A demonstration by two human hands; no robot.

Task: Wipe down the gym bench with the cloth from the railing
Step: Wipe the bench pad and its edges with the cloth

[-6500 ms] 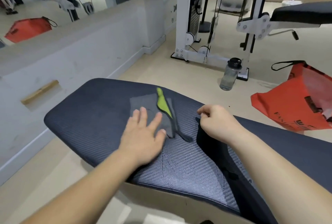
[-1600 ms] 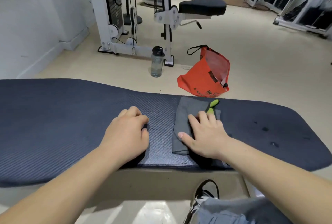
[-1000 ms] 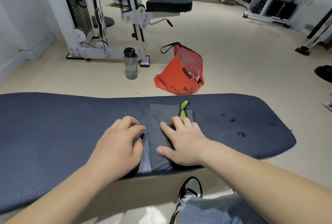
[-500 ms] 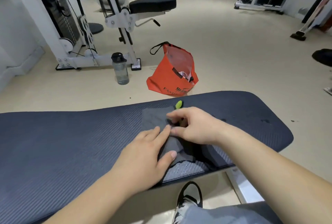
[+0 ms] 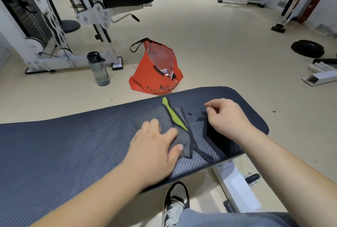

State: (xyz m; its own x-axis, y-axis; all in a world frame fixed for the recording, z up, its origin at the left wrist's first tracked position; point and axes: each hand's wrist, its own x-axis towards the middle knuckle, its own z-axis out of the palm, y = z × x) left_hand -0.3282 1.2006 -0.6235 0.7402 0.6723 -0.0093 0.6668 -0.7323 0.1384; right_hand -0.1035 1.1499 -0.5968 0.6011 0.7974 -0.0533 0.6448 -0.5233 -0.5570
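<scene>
Beige gym flooring fills the upper half of the frame, with a white cable machine point(image 5: 54, 31) at the upper left, a clear water bottle point(image 5: 98, 69) standing by its foot, and an orange bag point(image 5: 155, 73) sitting open just beyond the far edge of the worktop point(image 5: 54, 144). That worktop, a dark padded gym bench with a ribbed surface, runs from the lower left to the right of centre.

On its right end lies the cloth point(image 5: 169, 128), grey with a bright green strip and dark edging, partly unfolded, its near end reaching toward the front edge of the padding. A few small dark spots show on the padding beside the cloth.

Pressing flat on the cloth's left part is the left hand point(image 5: 155, 146), fingers spread wide and the thumb lying against the cloth's near end. To the right of centre, the right hand point(image 5: 224, 115) is curled narrow, thumb and forefinger pinched together at the cloth's right edge; whether fabric sits between them I cannot tell.

At the bottom edge, a black-and-white shoe point(image 5: 175, 203) stands on the floor under the bench.
</scene>
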